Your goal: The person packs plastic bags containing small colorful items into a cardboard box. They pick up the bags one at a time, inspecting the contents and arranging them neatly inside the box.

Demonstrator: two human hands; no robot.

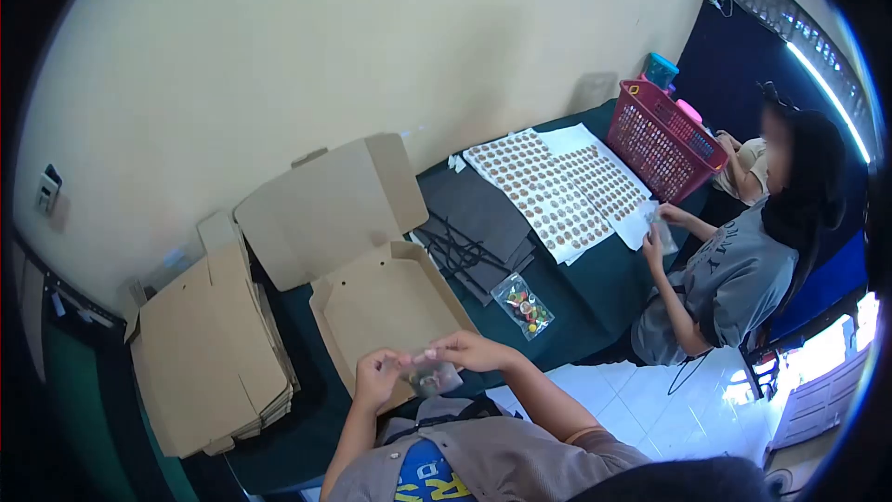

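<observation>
From my end of the link, I use the open cardboard box (379, 309) as my landmark for everything here. At its near edge, the person's left hand (373, 379) and right hand (474, 351) are close together, both clamped on a clear plastic pouch (433, 381). I see the fingertips of each hand pinching along the pouch's upper edge, the left at one end and the right towards the other. The pouch hangs below the fingers, in front of the box's near rim, with small coloured pieces inside that are too blurred for me to name.

Behind the box, a tall cardboard panel (321, 214) stands up near the wall. To the left of the box, I have a stack of flattened cardboard boxes (209, 349). Just to its right lie dark bags with black cord-like handles (474, 242), and near them, also right of the box, a second clear pouch (523, 305) lies on the dark green tablecloth (581, 302), filled with red, yellow and green pieces.

Farther to the right of the box, I make out white sheets of round brown stickers (544, 191), and beyond them a dark red slatted plastic basket (658, 144). Well to the right of the box, a co-worker in a grey T-shirt (729, 274) holds another clear pouch (663, 236) in both hands, and past that co-worker, part of a second person (751, 169) shows beside the basket
</observation>
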